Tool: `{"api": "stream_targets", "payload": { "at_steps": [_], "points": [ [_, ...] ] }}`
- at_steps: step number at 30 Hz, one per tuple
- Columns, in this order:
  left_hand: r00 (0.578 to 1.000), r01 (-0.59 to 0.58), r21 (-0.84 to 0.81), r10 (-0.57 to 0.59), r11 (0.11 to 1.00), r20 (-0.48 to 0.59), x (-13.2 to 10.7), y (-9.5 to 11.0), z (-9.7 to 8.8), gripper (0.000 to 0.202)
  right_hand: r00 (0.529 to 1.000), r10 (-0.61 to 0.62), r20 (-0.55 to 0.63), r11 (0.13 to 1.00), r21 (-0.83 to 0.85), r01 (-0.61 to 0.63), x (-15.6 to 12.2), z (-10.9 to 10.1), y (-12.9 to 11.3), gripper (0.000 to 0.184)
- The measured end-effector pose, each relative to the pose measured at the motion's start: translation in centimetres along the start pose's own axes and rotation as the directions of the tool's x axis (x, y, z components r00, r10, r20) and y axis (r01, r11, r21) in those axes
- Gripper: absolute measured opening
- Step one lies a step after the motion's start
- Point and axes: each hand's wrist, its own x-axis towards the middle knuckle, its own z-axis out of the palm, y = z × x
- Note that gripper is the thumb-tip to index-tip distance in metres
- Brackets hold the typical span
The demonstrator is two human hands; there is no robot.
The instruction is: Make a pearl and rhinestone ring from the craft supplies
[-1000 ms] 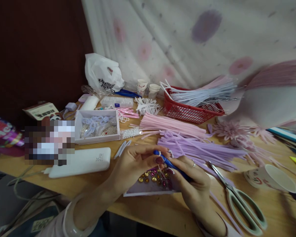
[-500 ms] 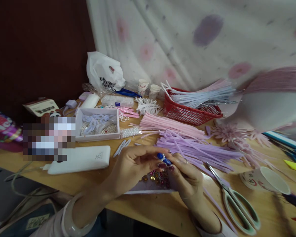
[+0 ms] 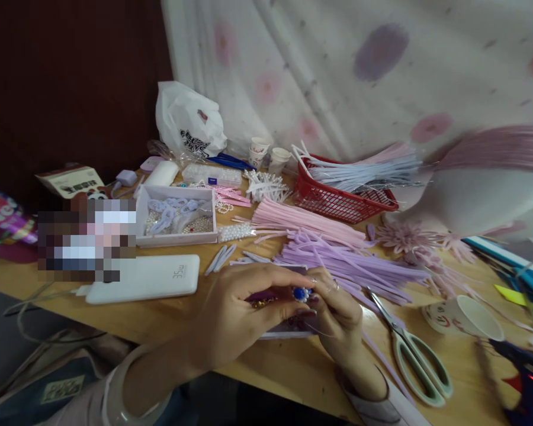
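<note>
My left hand (image 3: 237, 313) and my right hand (image 3: 337, 316) meet over the near edge of the wooden table (image 3: 160, 319). Between their fingertips sits a small blue gem ringed with tiny pearls (image 3: 299, 293). Both hands pinch it, fingers curled. Under the hands lies a small white tray of coloured gems (image 3: 284, 331), mostly hidden. A pile of lilac pipe cleaners (image 3: 346, 263) lies just beyond my right hand, with pink pipe cleaners (image 3: 302, 222) behind it.
Pale green scissors (image 3: 415, 352) lie right of my hands. A white power bank (image 3: 146, 278) lies to the left, a white box of beads (image 3: 177, 222) behind it. A red basket (image 3: 337, 201), paper cups (image 3: 464, 316) and a white plastic bag (image 3: 189, 127) stand further off.
The blue tool seen in my right hand a second ago is out of sight. Both hands have drawn closer together and lower, now pinching the blue pearl-ringed gem.
</note>
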Motion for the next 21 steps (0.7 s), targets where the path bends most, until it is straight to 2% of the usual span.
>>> {"api": "stream_targets", "payload": {
  "at_steps": [8, 21],
  "points": [
    [0.991, -0.124, 0.176, 0.130, 0.977, -0.022, -0.31, 0.76, -0.46, 0.026, 0.998, 0.004, 0.059, 0.998, -0.057, -0.001, 0.00, -0.35, -0.17, 0.034],
    [0.990, -0.106, 0.186, 0.120, 0.977, -0.066, -0.43, 0.81, -0.65, 0.022, 0.997, -0.034, 0.063, 0.989, -0.141, 0.043, 0.23, -0.33, -0.19, 0.031]
  ]
}}
